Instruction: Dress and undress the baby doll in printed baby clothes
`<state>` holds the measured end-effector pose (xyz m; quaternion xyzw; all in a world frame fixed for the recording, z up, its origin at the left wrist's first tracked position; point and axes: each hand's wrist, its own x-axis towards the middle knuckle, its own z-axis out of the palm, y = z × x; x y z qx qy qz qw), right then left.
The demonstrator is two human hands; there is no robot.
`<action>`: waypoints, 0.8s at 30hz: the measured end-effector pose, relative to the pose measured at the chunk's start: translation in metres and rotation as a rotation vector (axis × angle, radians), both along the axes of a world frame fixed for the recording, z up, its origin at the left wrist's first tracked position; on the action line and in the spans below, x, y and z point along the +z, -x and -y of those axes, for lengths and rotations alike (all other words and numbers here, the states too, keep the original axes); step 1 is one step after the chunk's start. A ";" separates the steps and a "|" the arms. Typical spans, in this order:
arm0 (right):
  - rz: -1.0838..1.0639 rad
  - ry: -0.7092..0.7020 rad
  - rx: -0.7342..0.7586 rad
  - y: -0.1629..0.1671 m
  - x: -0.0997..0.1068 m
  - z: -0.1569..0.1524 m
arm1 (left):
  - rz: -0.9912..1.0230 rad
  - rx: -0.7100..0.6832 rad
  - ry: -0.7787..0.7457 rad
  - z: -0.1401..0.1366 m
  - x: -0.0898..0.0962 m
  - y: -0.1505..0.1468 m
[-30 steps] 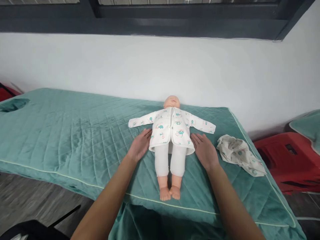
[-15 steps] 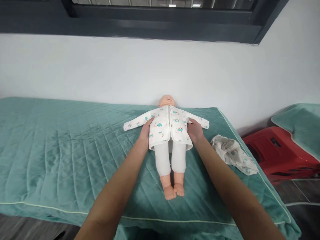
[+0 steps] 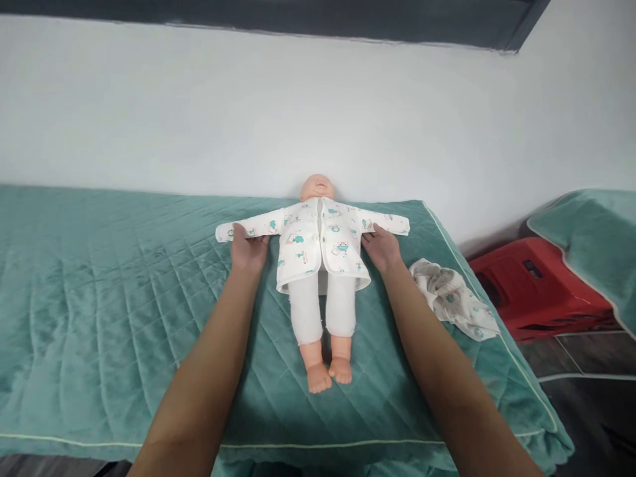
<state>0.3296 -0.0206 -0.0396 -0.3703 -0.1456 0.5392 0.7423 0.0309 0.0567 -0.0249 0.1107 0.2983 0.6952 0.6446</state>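
Observation:
A baby doll (image 3: 314, 361) lies on its back on the green quilted bed cover, its head towards the wall. It wears a white baby jacket (image 3: 301, 248) with a teal animal print; the front edges hang slightly apart. Both sleeves stretch out sideways. My left hand (image 3: 249, 252) grips the left-side sleeve near its cuff, thumb on top and fingers underneath. On the other side, my right hand (image 3: 381, 248) has its thumb over the right-side sleeve close to the jacket's body, with fingertips partly hidden below the cloth.
A crumpled printed baby garment (image 3: 454, 298) lies right of my right forearm. Past the bed's right edge stands a red plastic stool (image 3: 541, 285), partly under green fabric (image 3: 591, 232). The white wall (image 3: 199, 112) rises behind the bed cover (image 3: 124, 318).
My left hand has moved from the jacket's side out along the sleeve towards the cuff. My right hand has shifted from the jacket's side to the sleeve. The view has tilted down.

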 end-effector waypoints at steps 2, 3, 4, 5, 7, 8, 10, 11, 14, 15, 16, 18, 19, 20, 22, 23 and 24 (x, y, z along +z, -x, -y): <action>-0.037 0.008 -0.012 -0.004 0.002 0.003 | -0.004 0.141 -0.004 -0.006 -0.003 0.007; -0.053 0.010 -0.015 -0.005 0.003 0.004 | -0.007 0.190 -0.004 -0.008 -0.004 0.010; -0.066 0.011 -0.017 -0.006 0.004 0.006 | -0.024 0.218 0.004 -0.009 -0.006 0.012; -0.078 0.011 -0.017 -0.006 0.005 0.008 | -0.055 0.238 0.011 -0.010 -0.007 0.013; -0.094 0.006 -0.018 -0.006 0.006 0.011 | -0.148 0.282 0.017 -0.011 -0.010 0.016; -0.099 0.002 -0.018 -0.006 0.007 0.013 | -0.196 0.303 0.016 -0.011 -0.011 0.016; -0.106 -0.002 -0.017 -0.006 0.007 0.015 | -0.256 0.324 0.005 -0.012 -0.013 0.018; -0.107 -0.002 -0.016 -0.006 0.007 0.015 | -0.274 0.321 0.000 -0.012 -0.013 0.019; -0.114 -0.003 -0.014 -0.006 0.007 0.016 | -0.291 0.320 0.010 -0.013 -0.013 0.021; -0.119 -0.007 -0.016 -0.006 0.007 0.016 | -0.290 0.325 0.016 -0.013 -0.012 0.022; -0.124 -0.010 -0.019 -0.006 0.008 0.017 | -0.285 0.332 0.023 -0.013 -0.012 0.023; -0.136 -0.015 -0.017 -0.006 0.008 0.017 | -0.275 0.340 0.030 -0.013 -0.010 0.025; -0.140 -0.017 -0.015 -0.006 0.009 0.018 | -0.272 0.337 0.033 -0.012 -0.009 0.026; -0.145 -0.020 -0.014 -0.006 0.009 0.018 | -0.269 0.339 0.037 -0.012 -0.008 0.028; -0.154 -0.024 -0.023 -0.006 0.010 0.019 | -0.292 0.372 0.056 -0.012 -0.008 0.031; -0.159 -0.025 -0.032 -0.006 0.010 0.019 | -0.312 0.400 0.065 -0.012 -0.008 0.033; -0.163 -0.024 -0.039 -0.007 0.010 0.020 | -0.343 0.432 0.073 -0.012 -0.008 0.035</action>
